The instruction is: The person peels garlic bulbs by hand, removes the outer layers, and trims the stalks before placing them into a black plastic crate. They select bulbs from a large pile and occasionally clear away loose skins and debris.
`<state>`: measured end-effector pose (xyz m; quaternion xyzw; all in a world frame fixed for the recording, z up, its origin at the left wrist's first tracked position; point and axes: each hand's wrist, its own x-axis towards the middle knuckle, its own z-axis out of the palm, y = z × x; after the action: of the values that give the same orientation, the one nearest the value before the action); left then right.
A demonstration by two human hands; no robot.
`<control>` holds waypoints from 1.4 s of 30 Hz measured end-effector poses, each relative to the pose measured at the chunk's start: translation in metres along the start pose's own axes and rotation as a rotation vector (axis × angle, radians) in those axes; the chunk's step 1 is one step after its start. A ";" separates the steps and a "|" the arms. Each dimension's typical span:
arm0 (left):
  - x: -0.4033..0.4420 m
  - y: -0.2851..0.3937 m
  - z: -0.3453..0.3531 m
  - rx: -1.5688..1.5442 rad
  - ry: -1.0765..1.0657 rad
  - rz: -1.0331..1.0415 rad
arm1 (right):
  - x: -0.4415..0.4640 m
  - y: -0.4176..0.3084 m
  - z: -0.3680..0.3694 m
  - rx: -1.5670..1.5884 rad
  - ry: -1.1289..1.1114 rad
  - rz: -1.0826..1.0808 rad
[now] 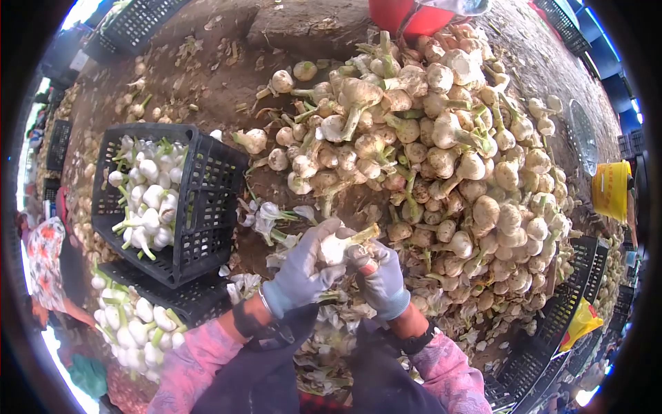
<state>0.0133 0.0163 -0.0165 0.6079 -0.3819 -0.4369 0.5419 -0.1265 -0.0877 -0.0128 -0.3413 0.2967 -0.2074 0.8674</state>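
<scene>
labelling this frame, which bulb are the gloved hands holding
The white bulb between the left hand and right hand; those in the pile and black crate lie unheld.

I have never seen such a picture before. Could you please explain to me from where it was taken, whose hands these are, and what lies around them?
There is no machine here. One camera, worn on a person's head, looks forward and down; the view is wide, so its edges look curved. The hands in pale grey fabric gloves are that person's own. The left hand grips a white, rounded garlic bulb. The right hand is curled close to the bulb's stem; I cannot tell whether it grips anything. Ahead and to the right, on the brown ground, lies a large heap of soil-stained garlic. On the left, a black plastic crate with slotted walls holds cleaner white bulbs.
</scene>
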 end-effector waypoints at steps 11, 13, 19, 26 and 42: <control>-0.003 0.012 -0.036 -1.173 -0.455 -0.631 | 0.007 -0.018 -0.006 -0.912 -0.116 -0.610; -0.005 0.019 -0.034 -0.990 -0.360 -0.637 | 0.007 -0.024 0.000 -0.955 -0.096 -0.633; 0.004 0.032 0.001 -0.325 0.098 -0.230 | -0.001 -0.012 0.015 -0.513 0.152 -0.376; 0.002 0.037 -0.012 -0.512 0.135 -0.331 | 0.000 0.004 0.011 -0.359 0.155 -0.248; 0.002 0.045 -0.022 -0.282 0.075 -0.075 | -0.011 -0.035 -0.002 -1.054 0.009 -0.442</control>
<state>0.0350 0.0160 0.0287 0.5557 -0.2733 -0.4832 0.6189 -0.1418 -0.1065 0.0153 -0.7809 0.2855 -0.2093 0.5147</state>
